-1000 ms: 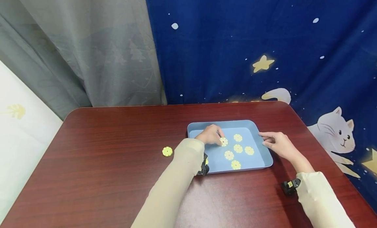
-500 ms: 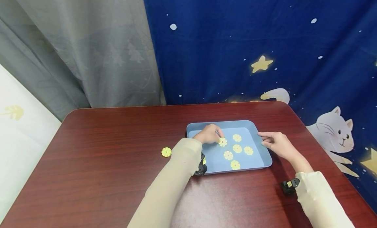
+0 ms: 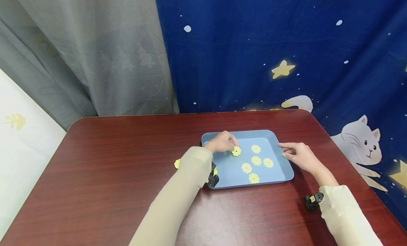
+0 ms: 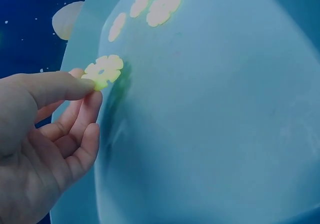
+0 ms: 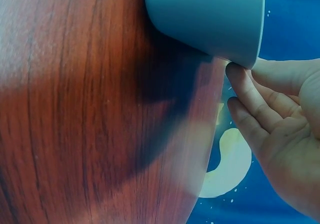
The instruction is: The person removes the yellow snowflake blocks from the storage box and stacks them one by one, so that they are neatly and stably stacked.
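Note:
In the head view, my left hand (image 3: 220, 142) is over the left part of a shallow blue tray (image 3: 233, 173), pinching a yellow flower-shaped disc (image 3: 236, 151) by its edge. The left wrist view shows thumb and fingertips on this notched disc (image 4: 102, 70), which is held above the tray floor with its shadow beside it. My right hand (image 3: 300, 156) grips the tray's right wall. Seen from the right wrist, the thumb lies at the rim and the forefinger against the outer side of the wall (image 5: 210, 21). Several similar discs (image 3: 255, 160) lie flat in the tray.
Another yellow disc (image 3: 177, 163) lies on the dark red wooden table (image 3: 121, 161), left of the tray, partly hidden by the left sleeve (image 3: 178, 193). Grey and blue curtains (image 3: 229, 55) hang behind the table's far edge.
My left hand has moved a little left, carrying the pinched disc away from the others. Its sleeve now covers part of the disc on the table. My right hand stays at the tray wall.

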{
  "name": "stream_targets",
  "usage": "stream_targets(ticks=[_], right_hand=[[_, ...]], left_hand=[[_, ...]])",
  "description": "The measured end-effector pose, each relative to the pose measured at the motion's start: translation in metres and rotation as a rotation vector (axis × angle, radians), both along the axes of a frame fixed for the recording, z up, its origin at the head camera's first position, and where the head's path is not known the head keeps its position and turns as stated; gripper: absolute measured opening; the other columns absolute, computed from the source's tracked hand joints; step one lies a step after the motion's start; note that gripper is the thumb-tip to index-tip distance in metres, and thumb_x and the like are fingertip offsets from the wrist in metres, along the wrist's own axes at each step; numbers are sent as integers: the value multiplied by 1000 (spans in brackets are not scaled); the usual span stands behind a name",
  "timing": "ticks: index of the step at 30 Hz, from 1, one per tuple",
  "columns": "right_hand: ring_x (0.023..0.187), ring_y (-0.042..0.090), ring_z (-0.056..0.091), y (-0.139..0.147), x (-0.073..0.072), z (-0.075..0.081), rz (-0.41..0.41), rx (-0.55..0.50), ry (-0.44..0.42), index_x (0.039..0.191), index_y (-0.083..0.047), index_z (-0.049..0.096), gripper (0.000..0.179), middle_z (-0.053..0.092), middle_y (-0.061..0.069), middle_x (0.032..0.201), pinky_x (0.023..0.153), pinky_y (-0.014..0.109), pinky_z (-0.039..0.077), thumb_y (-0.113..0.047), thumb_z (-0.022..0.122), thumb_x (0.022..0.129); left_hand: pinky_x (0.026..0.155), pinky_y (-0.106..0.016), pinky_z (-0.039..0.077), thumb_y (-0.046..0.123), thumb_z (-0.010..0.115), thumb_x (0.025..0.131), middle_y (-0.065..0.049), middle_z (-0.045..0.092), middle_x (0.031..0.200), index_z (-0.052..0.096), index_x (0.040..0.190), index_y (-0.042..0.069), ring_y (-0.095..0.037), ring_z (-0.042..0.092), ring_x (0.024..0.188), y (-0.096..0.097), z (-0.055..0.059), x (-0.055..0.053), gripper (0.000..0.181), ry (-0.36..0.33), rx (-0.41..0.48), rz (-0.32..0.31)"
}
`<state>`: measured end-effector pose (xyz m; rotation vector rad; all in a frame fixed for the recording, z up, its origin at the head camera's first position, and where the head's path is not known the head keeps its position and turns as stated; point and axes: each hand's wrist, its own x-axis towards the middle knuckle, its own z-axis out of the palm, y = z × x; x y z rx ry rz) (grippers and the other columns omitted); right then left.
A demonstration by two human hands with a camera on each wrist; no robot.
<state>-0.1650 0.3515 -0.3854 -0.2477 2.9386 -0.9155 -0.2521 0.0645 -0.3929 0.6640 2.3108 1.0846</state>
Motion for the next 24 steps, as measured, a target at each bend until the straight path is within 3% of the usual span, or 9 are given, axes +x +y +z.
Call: stream_targets(ticks=[15,24], right_hand=[[86,30,62,1,0,-1,2,3,3,119,8,56,39,64,22,98,71,39,51,3,63,81],[85,30,62,0,0,0,4,11,10,119,8,56,39,64,23,98,70,39,51,3,64,81]], left_hand=[[65,-22,43,-3,59,78,-5,60,87,66,96,2,-14,52,78,-19,21,-4,20,73,-58,-89],[67,-23,45,-4,58,80,-5,60,88,65,96,2,-17,53,79,-31,36,0,19,78,-37,-125]])
